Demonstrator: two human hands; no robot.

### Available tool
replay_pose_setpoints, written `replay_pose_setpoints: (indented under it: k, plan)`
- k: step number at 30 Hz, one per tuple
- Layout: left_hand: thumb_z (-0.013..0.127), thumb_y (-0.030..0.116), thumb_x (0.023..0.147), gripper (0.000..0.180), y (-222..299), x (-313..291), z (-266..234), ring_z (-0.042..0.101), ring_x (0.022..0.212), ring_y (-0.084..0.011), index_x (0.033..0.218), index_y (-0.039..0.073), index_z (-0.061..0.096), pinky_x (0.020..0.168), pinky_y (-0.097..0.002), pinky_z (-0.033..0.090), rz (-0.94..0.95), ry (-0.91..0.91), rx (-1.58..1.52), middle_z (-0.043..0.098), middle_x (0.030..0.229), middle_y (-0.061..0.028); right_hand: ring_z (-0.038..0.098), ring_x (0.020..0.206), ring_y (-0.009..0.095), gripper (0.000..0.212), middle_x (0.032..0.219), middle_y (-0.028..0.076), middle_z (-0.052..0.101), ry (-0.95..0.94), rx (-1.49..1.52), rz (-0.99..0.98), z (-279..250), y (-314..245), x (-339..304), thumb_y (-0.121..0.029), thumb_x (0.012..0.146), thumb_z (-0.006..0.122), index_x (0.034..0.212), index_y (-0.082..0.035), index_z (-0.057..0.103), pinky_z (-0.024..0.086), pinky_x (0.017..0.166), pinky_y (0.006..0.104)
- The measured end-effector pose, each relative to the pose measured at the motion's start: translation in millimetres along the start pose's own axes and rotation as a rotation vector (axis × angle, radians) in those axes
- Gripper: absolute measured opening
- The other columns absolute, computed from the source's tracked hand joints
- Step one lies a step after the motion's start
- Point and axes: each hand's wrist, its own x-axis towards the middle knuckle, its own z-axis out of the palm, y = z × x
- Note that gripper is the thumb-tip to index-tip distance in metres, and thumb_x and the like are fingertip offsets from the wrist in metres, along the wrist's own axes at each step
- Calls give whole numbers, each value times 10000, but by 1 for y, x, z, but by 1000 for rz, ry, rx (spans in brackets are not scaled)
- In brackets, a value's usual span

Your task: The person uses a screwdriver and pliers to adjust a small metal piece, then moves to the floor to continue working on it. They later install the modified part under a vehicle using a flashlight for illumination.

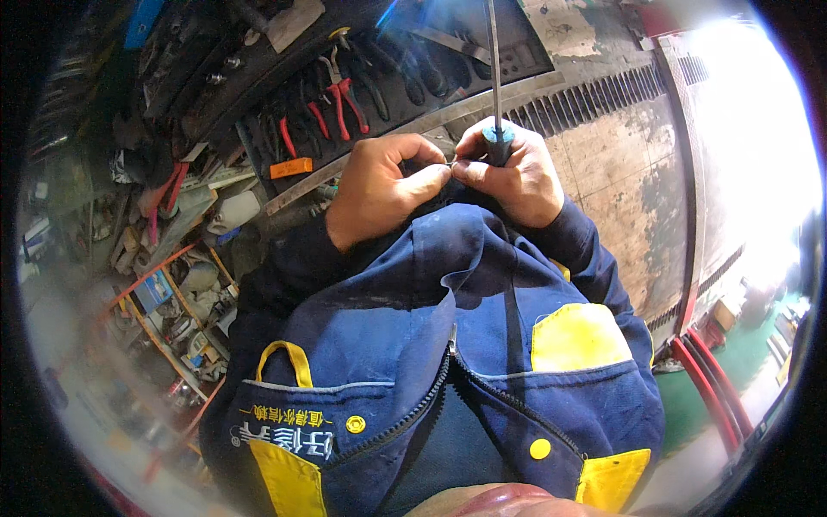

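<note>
Pinching at close range, the left hand and the right hand are held nearly tip to tip above the front of the dark blue jacket. The left hand is curled narrow, its thumb and forefinger brought together on a small thin piece, which is also met by the thumb and fingertips of the right hand. In the right hand a screwdriver is gripped as well, its shaft pointed away from the body. The small piece is mostly covered by the fingertips, so its shape and material cannot be told. The screwdriver is seen with a blue and black handle and a long, straight grey metal shaft, cut off by the upper edge of the view. One screwdriver and one small piece are counted at the hands. Beyond them, in a dark tool tray, four red handles can be counted, two of them belonging to one pair of pliers; one orange box is placed near the tray's left end. On the jacket, two round yellow buttons are seen.
</note>
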Motion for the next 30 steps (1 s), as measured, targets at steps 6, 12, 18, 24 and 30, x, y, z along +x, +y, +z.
replay_pose_setpoints:
  k: [6,12,18,24,30]
  plan:
    - [715,78,948,210,1,-3,-13,636,853,-67,1140,-6,729,778,-252,513,-44,-199,-109,722,953,-2,618,809,79,210,883,-5,693,18,-47,4,-3,5,-1,-79,860,848,1008,-36,706,525,742,258]
    - [700,119,959,238,3,0,-10,693,835,-125,1139,-31,742,752,-278,556,-151,-235,-161,754,945,-83,632,821,83,225,902,2,708,-17,-68,16,-11,9,0,-81,856,859,1017,-35,709,535,754,258]
    - [646,118,1014,167,7,3,-9,608,686,-64,1114,13,728,608,-229,483,-241,-242,-227,679,849,-3,638,854,87,219,931,0,710,-41,-13,-27,-15,13,0,-71,870,854,1036,-44,713,534,788,259]
    - [655,127,1019,173,9,4,-5,600,660,-59,1119,6,728,578,-224,475,-244,-231,-214,685,850,-8,638,870,89,228,943,-1,701,-32,61,-51,-20,20,-3,-41,858,855,1035,-50,711,530,800,266]
    - [659,132,1019,183,6,5,-2,600,640,-61,1132,5,727,564,-226,469,-253,-228,-222,695,858,-10,650,884,94,234,958,4,708,-62,61,-95,-23,27,0,-2,857,842,1046,-53,714,535,800,266]
